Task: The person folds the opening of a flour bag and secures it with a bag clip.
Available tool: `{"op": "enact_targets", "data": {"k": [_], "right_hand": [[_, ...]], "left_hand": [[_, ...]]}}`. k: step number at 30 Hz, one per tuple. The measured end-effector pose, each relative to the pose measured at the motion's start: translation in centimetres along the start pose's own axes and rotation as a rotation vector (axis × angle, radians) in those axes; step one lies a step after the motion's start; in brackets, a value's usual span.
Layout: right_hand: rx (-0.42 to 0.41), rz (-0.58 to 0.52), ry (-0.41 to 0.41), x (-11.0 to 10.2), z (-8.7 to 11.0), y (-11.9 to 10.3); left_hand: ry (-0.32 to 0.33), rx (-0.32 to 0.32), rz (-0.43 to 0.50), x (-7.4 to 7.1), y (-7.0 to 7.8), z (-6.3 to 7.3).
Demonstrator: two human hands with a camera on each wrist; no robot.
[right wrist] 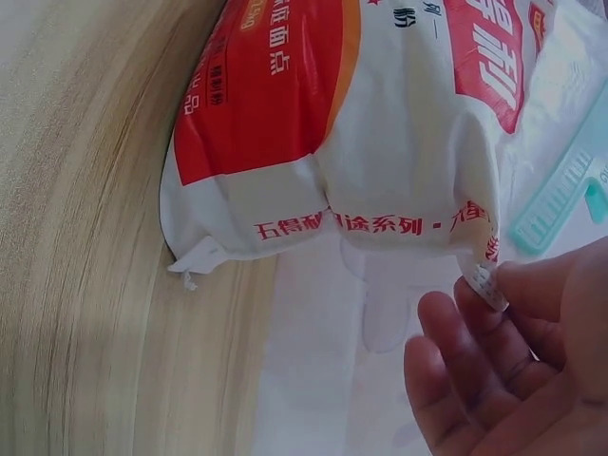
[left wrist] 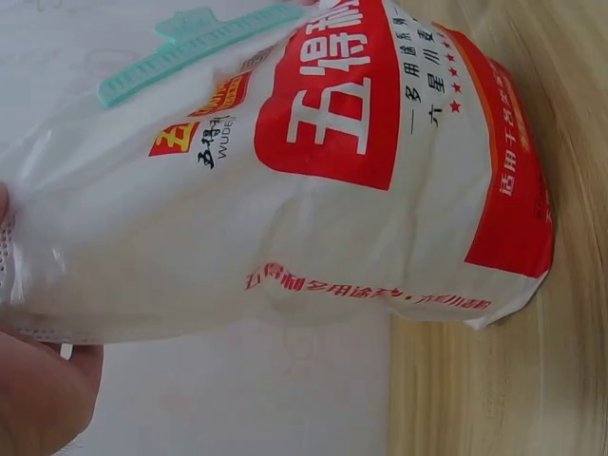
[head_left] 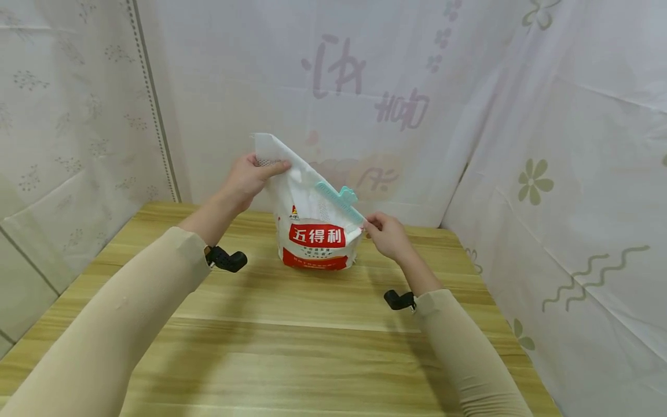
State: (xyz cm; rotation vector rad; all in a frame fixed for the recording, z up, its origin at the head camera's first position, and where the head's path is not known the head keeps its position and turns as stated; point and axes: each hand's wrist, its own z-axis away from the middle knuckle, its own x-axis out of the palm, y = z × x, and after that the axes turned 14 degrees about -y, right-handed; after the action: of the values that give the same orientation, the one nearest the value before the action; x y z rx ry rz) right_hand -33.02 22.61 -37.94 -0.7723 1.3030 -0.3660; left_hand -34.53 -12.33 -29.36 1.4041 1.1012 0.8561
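Note:
A white and red flour bag [head_left: 312, 240] stands on the table, its folded top edge slanting down to the right. On that edge sits a teal bag clip [head_left: 339, 198], also seen in the left wrist view as a ridged teal clip [left wrist: 195, 49]. My left hand [head_left: 254, 178] pinches the raised upper left corner of the bag, thumb in front. At the lower right end of the fold, my right hand [head_left: 387, 234] pinches the other corner between thumb and index finger. In the right wrist view, the remaining right-hand fingers [right wrist: 456, 356] are loosely curled.
The wooden table [head_left: 260, 353] stretches out in front of the bag. Patterned white curtains [head_left: 234, 75] hang behind it and along both sides. Black wrist cameras [head_left: 229, 260] are strapped at both sleeve cuffs.

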Motion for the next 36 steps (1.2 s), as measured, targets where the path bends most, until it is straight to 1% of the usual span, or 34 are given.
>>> {"op": "enact_targets", "data": {"k": [2, 5, 8, 12, 16, 19, 22, 27, 29, 33, 36], "right_hand": [[0.017, 0.015, 0.001, 0.0, -0.1, -0.1], [0.055, 0.031, 0.007, 0.1, -0.2, -0.5], [0.095, 0.024, 0.019, 0.3, -0.4, -0.8], [0.137, 0.012, 0.051, 0.6, -0.5, -1.2], [0.158, -0.003, 0.074, 0.9, -0.7, -1.2], [0.14, -0.039, 0.074, 0.9, -0.6, -0.9], [0.1, -0.077, 0.064, 0.8, -0.5, -0.5], [0.036, -0.105, 0.059, 0.5, -0.2, 0.2], [0.021, -0.115, 0.061, 0.4, -0.2, 0.3], [0.021, -0.104, 0.068, 0.3, -0.3, 0.1], [0.05, -0.081, 0.076, 0.3, -0.5, -0.2]], "left_hand": [[0.025, -0.009, 0.007, 0.3, 0.1, -0.1], [0.066, -0.016, 0.043, 0.6, 0.3, -0.3], [0.098, -0.016, 0.062, 0.8, 0.3, -0.5], [0.123, -0.029, 0.079, 1.0, 0.4, -0.6], [0.144, -0.045, 0.085, 1.3, 0.5, -0.6], [0.155, -0.036, 0.082, 1.5, 0.6, -0.6], [0.151, -0.023, 0.073, 1.3, 0.6, -0.7], [0.156, 0.003, 0.036, 1.0, 0.9, -0.8], [0.161, 0.016, 0.043, 0.9, 1.2, -0.9], [0.168, 0.022, 0.063, 1.0, 1.7, -0.9], [0.184, 0.024, 0.079, 1.1, 2.0, -0.9]]}}
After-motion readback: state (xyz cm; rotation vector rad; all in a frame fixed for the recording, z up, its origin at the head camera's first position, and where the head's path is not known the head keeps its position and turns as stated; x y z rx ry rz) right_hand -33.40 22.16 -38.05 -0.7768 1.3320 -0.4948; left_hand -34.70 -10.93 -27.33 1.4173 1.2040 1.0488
